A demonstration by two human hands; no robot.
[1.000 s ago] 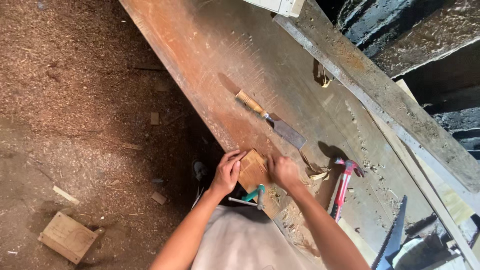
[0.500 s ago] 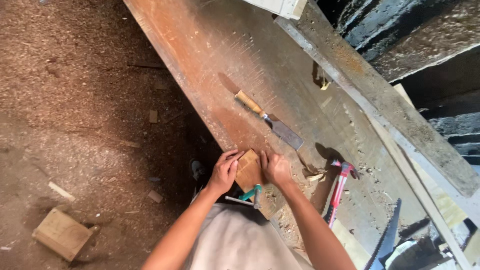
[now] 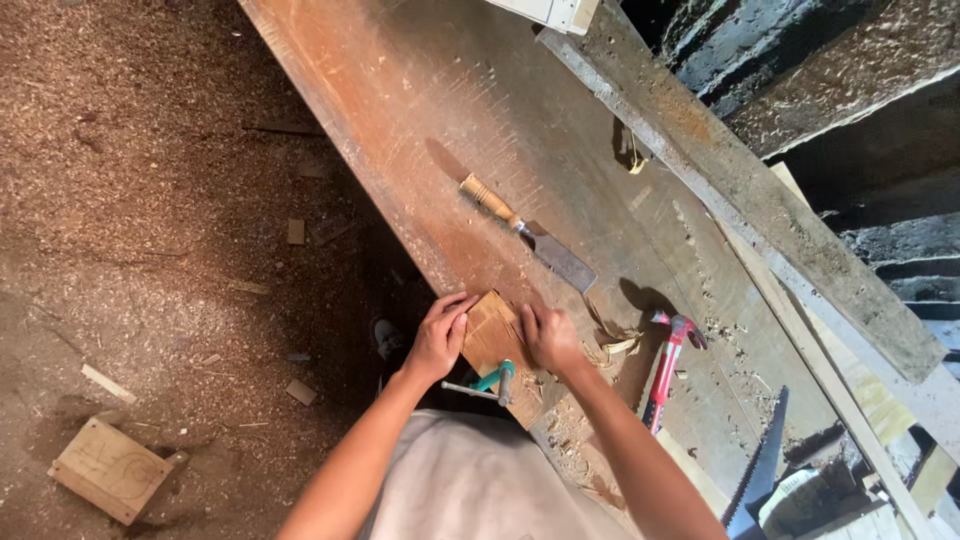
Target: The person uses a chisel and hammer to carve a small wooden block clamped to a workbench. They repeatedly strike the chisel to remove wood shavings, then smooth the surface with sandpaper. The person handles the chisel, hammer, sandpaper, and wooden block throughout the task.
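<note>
Head view: a small flat tan wooden block (image 3: 492,335) is pinned at the near edge of the long worn brown workbench (image 3: 420,120), gripped by the left hand (image 3: 438,340) and right hand (image 3: 548,338). Sawdust floor (image 3: 150,200) is seen left of the bench; a wooden-handled chisel (image 3: 525,232) lies just beyond the block.

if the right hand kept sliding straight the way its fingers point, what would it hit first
Probably the chisel: the right hand rests on the small wooden block, fingers pointing up the bench toward its blade. Depth is hard to judge.
</note>
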